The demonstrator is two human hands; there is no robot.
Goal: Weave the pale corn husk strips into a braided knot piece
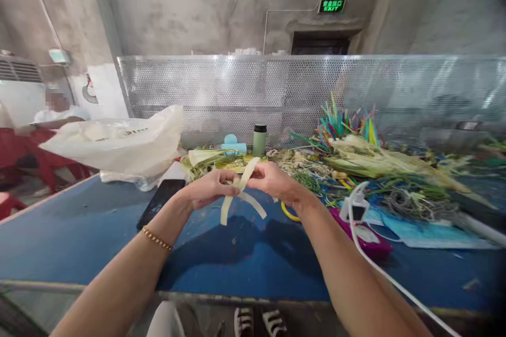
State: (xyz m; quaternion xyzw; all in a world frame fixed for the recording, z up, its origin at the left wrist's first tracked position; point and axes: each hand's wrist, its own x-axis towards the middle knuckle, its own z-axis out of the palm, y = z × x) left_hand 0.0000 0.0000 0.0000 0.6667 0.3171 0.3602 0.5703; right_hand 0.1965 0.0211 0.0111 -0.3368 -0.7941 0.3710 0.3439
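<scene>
Head-worn view: faces forward, down across near blue table [79, 237].

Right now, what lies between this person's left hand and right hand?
In the head view, pale strips lie between the left hand and right hand, two ends hanging below over the blue tabletop.

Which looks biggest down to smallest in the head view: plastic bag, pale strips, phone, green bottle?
Plastic bag
Pale strips and phone, both partly covered: too alike to rank
Green bottle
</scene>
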